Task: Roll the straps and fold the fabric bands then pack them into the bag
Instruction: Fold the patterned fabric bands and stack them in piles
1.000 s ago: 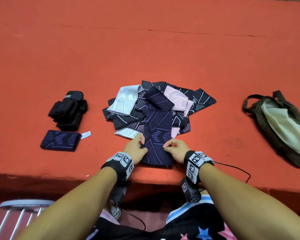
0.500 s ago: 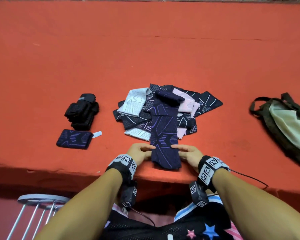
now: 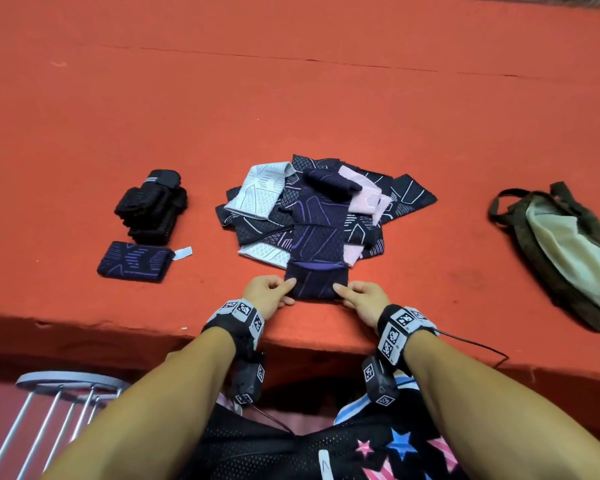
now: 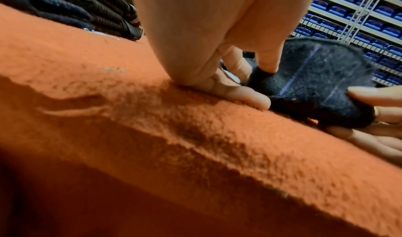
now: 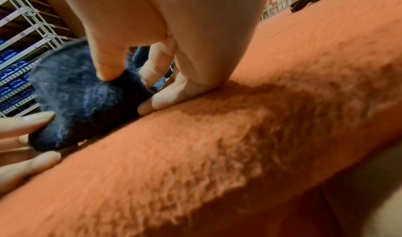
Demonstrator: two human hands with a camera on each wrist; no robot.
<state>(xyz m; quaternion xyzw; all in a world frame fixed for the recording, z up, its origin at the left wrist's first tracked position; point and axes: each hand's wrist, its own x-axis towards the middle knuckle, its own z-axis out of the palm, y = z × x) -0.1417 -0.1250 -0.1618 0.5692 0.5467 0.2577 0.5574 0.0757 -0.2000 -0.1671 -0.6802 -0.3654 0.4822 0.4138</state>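
Observation:
A navy band with purple lines (image 3: 315,251) lies lengthwise from the pile toward me, its near end turned up into a fold (image 3: 315,280). My left hand (image 3: 274,292) pinches the fold's left corner (image 4: 261,76) between thumb and fingers. My right hand (image 3: 354,296) pinches the right corner (image 5: 128,80) the same way. Behind lies the pile of loose bands (image 3: 267,199), white, pink and dark. A folded navy band (image 3: 134,261) and a heap of rolled black straps (image 3: 151,207) sit at the left. The olive bag (image 3: 565,244) lies at the right.
Everything rests on an orange felt-covered table (image 3: 291,81) whose front edge (image 3: 326,337) runs just below my wrists. A metal stool (image 3: 59,386) stands below at the left. A thin cable (image 3: 475,344) trails from my right wrist over the edge.
The band was stretched flat toward me; now its near end is folded up and over. Both hands went from the band's sides to pinching the corners of the fold.

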